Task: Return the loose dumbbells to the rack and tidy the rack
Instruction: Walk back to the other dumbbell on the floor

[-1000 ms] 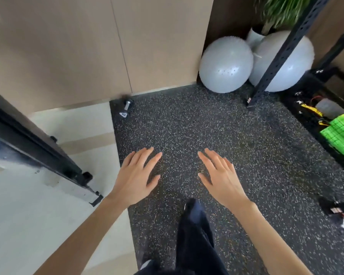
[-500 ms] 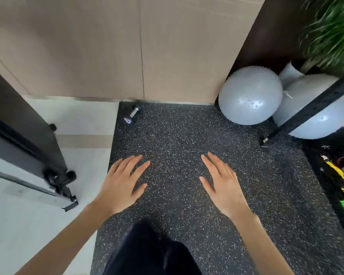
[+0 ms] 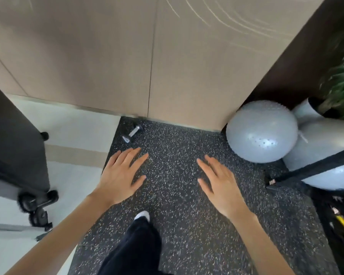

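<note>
Dumbbell: small black-ended, chrome-handled dumbbell (image 3: 133, 133) lying on speckled black rubber floor (image 3: 179, 195) by the wall.
My hands: left hand (image 3: 120, 178) and right hand (image 3: 219, 184) spread flat, holding nothing.

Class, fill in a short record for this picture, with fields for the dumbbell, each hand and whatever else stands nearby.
dumbbell: lies on the speckled mat, near its far left corner by the wall, untouched
left hand: open, empty, the nearer one to the dumbbell
right hand: open, empty
nearby: two grey exercise balls at the right, a black frame post across one
</note>
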Motion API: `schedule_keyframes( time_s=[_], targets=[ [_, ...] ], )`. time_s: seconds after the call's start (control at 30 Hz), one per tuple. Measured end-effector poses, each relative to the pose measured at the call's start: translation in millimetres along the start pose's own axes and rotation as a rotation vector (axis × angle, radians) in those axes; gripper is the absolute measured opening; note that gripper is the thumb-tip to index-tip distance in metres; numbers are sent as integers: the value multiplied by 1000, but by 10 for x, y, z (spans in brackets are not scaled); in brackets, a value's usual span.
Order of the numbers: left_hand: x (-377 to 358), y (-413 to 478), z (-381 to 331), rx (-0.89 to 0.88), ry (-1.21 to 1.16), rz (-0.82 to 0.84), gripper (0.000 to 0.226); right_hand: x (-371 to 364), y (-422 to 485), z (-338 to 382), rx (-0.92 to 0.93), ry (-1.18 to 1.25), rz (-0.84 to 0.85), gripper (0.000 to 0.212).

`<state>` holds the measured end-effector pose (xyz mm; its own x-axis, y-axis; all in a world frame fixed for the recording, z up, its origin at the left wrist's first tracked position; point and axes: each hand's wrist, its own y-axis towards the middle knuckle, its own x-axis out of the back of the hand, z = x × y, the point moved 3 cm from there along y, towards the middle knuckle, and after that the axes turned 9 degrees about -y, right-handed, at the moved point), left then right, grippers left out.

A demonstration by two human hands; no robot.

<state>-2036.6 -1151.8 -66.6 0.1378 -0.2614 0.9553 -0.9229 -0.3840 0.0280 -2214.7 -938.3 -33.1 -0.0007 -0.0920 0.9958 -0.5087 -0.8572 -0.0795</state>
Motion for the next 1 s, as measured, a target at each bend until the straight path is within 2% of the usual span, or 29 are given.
schedule_keyframes(
  time_s=[0.17,0.43,0.6,0.87,1.0],
  targets=[
    [307,843,395,40,10,-52,59,220,1109,-168,88,-129,-38,54],
    [410,1594,788,161,21,-37,61,216,2359,-201,299,-52,-83,53],
    [284,1884,973,330,-8,-58,59,68,3166,-437,446,-46,-74,53],
    [216,2923,887,533,-37,-129,59,107,4572,-1071,628,-21,-53,55],
    [55,3312,857,631,-48,-144,60,60,5150,-1151,766,-32,-21,56]
  ],
)
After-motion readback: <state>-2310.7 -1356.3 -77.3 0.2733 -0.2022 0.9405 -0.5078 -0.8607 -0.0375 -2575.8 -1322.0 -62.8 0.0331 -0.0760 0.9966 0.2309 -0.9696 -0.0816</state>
